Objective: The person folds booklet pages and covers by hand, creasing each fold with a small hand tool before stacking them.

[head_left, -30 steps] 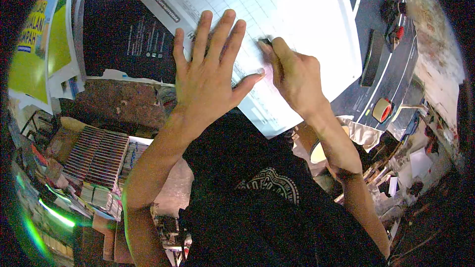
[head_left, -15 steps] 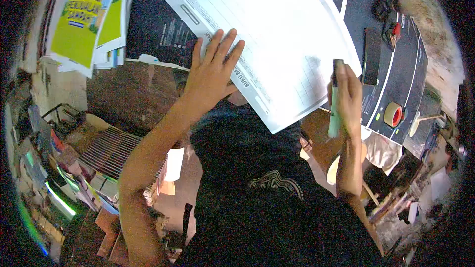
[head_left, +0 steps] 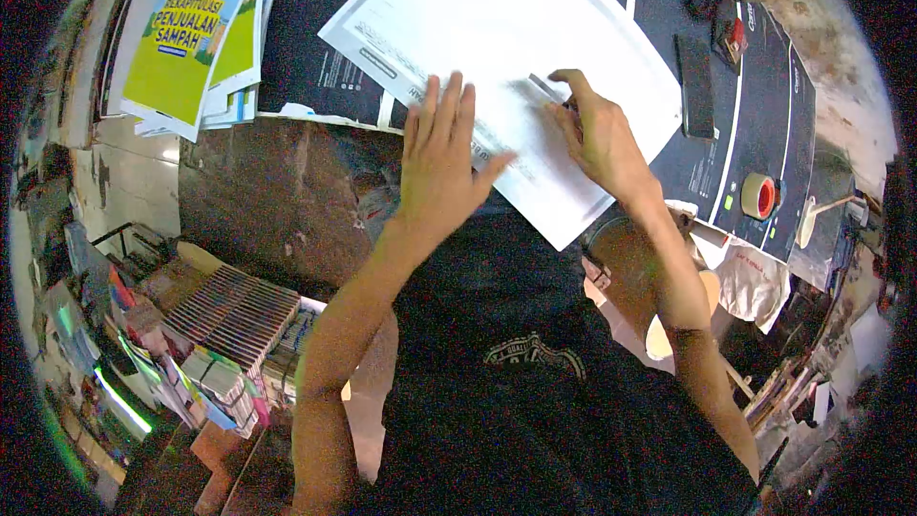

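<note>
A large white printed sheet (head_left: 458, 29) lies at an angle on the dark worktop, its near corner toward my body. My left hand (head_left: 441, 148) rests flat on its near-left edge, fingers stretched out and thumb apart. Over the sheet's near-right part, my right hand (head_left: 602, 139) is bent, thumb and fingers closed round a slim tool with a grey and dark end (head_left: 546, 88). Most of that tool is hidden by the fingers, so its exact kind does not show. Glare washes out much of the print.
Printed covers (head_left: 181, 48) in yellow-green and blue are stacked at the left. On the right of the black worktop lie a dark flat block (head_left: 694, 86), a red and black object (head_left: 730, 41) and a tape roll (head_left: 758, 196). Bundled booklets (head_left: 229, 311) stand lower left.
My right hand has moved left from the sheet's right edge to above its surface, turning the tool. My left hand has shifted slightly right and stays flat on the sheet.
</note>
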{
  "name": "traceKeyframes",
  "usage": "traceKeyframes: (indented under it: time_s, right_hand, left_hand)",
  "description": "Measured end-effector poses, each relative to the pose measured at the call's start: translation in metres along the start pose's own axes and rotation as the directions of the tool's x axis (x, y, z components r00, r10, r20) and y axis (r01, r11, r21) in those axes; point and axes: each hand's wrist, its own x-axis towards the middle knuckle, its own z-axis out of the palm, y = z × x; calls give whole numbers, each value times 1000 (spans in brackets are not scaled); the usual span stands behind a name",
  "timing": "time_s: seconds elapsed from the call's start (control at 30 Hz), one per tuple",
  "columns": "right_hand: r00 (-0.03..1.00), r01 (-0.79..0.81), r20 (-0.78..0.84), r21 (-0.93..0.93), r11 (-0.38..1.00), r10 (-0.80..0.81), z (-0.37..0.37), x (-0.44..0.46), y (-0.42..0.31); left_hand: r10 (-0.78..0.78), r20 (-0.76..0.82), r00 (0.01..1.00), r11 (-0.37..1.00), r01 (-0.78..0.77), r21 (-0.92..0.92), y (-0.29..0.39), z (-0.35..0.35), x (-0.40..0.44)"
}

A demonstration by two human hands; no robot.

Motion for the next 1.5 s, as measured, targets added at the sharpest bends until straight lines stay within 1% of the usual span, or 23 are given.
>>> traceKeyframes:
  time_s: [0.03,0.07,0.17,0.2,0.3,0.47,0.67,0.77,0.87,1.27,1.37,1.5]
  right_hand:
    - [1000,9,-20,45,999,-8,1,0,-2]
    - [999,20,-44,88,996,-16,2,1,-5]
    - [999,-25,30,-28,999,26,6,5,-9]
    - [1000,-22,10,1,1000,22,11,5,-8]
    - [999,-10,48,41,999,8,22,3,-2]
    - [999,-35,44,98,995,30,33,10,-3]
    - [982,-109,164,103,989,91,29,18,-3]
    - [968,-169,210,142,975,138,29,20,-1]
    - [962,-187,227,134,973,153,26,21,-4]
    - [973,-159,180,81,984,142,33,20,-6]
    - [972,-164,187,104,981,142,32,19,-3]
    - [965,-137,237,81,987,114,25,23,-1]
  left_hand:
    - [-21,-77,997,1000,21,8,-6,6,8]
    - [-35,-94,995,997,41,62,-8,14,14]
    - [-120,-48,992,980,126,153,-8,27,22]
    - [-124,-39,992,979,129,157,-9,28,24]
    - [-142,-12,990,976,143,162,-8,28,22]
    - [-170,21,985,974,164,156,-9,27,24]
    - [-190,71,979,970,175,170,-12,30,26]
    - [-196,80,977,965,178,192,-11,29,26]
    - [-202,84,976,965,184,188,-11,29,27]
    - [-202,95,975,965,182,190,-12,29,26]
    - [-199,87,976,965,180,189,-13,28,28]
    - [-202,82,976,961,181,209,-13,28,28]
